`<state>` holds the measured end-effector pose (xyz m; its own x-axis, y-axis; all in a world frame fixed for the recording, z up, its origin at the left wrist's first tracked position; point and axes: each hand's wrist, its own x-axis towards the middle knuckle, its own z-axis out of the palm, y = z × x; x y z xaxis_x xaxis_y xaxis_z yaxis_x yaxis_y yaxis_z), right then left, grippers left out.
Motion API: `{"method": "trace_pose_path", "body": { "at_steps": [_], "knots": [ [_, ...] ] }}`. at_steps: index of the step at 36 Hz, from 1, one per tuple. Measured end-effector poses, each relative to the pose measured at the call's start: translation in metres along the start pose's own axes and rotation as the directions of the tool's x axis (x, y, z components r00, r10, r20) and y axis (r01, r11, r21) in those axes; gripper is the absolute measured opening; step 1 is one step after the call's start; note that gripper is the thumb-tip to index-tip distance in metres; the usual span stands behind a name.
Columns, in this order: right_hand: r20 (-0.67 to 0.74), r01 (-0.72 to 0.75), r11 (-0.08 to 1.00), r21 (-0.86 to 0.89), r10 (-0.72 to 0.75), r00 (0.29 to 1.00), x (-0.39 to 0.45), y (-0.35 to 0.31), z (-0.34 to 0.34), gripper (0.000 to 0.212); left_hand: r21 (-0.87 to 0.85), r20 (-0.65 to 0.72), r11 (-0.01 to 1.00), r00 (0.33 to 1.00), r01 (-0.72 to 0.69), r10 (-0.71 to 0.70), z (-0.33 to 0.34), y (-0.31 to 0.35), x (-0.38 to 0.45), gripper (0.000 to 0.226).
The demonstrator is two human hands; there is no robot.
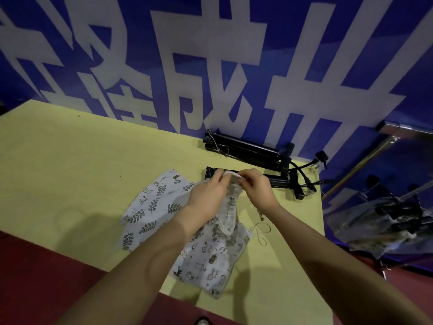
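Note:
My left hand (207, 195) and my right hand (256, 187) meet above the yellow table (70, 174) and pinch the top edge of a small white cloth bag with an animal print (230, 207), lifted off the surface. Its lower part hangs down between my wrists. Under it lies a larger animal-print cloth piece (206, 259) that reaches the table's near edge. To the left, a leaf-print cloth (150, 207) lies flat.
Black folded tripods or stands (246, 151) with cables lie at the far right of the table against a blue banner with white characters (210, 66). A thin cord (261, 232) lies right of the cloths. More black gear in clear plastic (386, 219) sits off the table at right.

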<state>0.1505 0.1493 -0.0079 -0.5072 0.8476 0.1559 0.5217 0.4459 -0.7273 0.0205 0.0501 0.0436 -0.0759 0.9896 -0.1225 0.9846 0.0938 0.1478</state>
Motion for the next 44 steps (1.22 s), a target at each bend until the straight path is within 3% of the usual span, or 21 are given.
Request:
{"method": "trace_pose_path", "body": {
  "at_steps": [3,6,11,15,21,28,34,39,44],
  "knots": [
    [0.002,-0.022,0.998,0.061,0.022,1.000,0.007,0.003,-0.007,0.015,-0.041,-0.032,0.999,0.999,0.032,-0.033,0.000,0.006,0.011,0.075],
    [-0.035,-0.116,0.988,0.103,0.120,0.992,0.001,0.019,-0.014,0.015,-0.222,0.008,0.973,0.998,0.057,-0.057,0.012,0.010,0.019,0.084],
    [-0.040,-0.350,0.936,-0.039,0.349,0.936,-0.022,0.069,-0.020,0.015,-0.558,-0.081,0.829,0.996,-0.017,-0.034,0.013,0.021,0.023,0.092],
    [0.096,-0.394,0.893,-0.218,0.421,0.902,-0.036,0.095,-0.015,0.027,-0.497,0.084,0.863,0.995,0.093,-0.059,0.020,0.025,0.033,0.101],
    [0.220,-0.304,0.852,-0.426,0.424,0.879,-0.037,0.112,-0.002,0.042,-0.386,0.285,0.908,0.957,0.165,-0.053,0.044,0.025,0.037,0.106],
    [0.172,-0.280,0.852,-0.442,0.387,0.906,-0.035,0.122,0.005,0.019,-0.359,0.323,0.920,0.946,0.157,-0.036,0.049,0.024,0.035,0.106],
    [0.211,-0.276,0.835,-0.476,0.413,0.886,-0.038,0.128,-0.001,0.024,-0.376,0.296,0.912,0.954,0.166,-0.052,0.054,0.022,0.039,0.104],
    [0.138,-0.294,0.907,-0.302,0.347,0.928,-0.036,0.112,-0.012,0.020,-0.366,0.259,0.916,0.963,0.164,-0.068,0.059,0.018,0.040,0.102],
    [0.138,-0.197,0.977,-0.082,0.207,0.969,-0.027,0.072,-0.015,0.012,-0.363,0.215,0.916,0.972,0.173,-0.099,0.057,0.015,0.039,0.100]
  ]
}}
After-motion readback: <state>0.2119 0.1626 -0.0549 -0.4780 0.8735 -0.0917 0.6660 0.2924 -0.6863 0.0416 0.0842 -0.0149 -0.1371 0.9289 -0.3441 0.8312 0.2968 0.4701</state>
